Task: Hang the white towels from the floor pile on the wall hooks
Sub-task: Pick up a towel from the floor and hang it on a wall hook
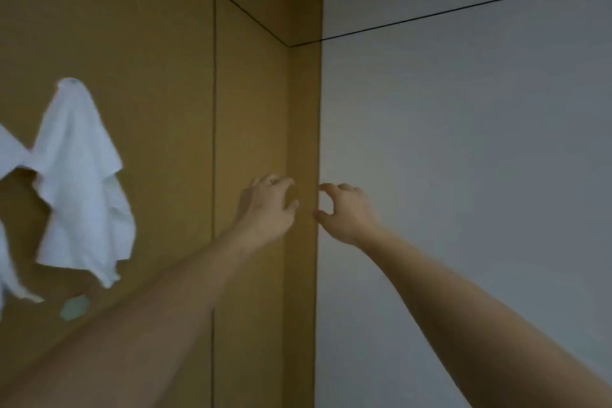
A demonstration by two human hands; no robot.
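Fingers (326,188) of right hand (344,214) curled, thumb and forefinger forming a narrow ring, nothing in it. Left hand (265,209) fingers loosely bent, spread a bit, holding nothing. Both hands raised side by side near frame centre, apart, at the inner corner of the room. Two white towels visible: one towel (79,175) hanging from its top point on the tan wall (149,43) at 9 o'clock, hook itself covered; second towel (10,156) cut by left edge, just beside the first, seeming to touch it. Grey wall (463,126) from 12 to 4 o'clock. Thin dark seams cross both walls. Small pale object (74,308) below the towels at 8 o'clock, blurred, cannot tell what. Floor pile out of frame.
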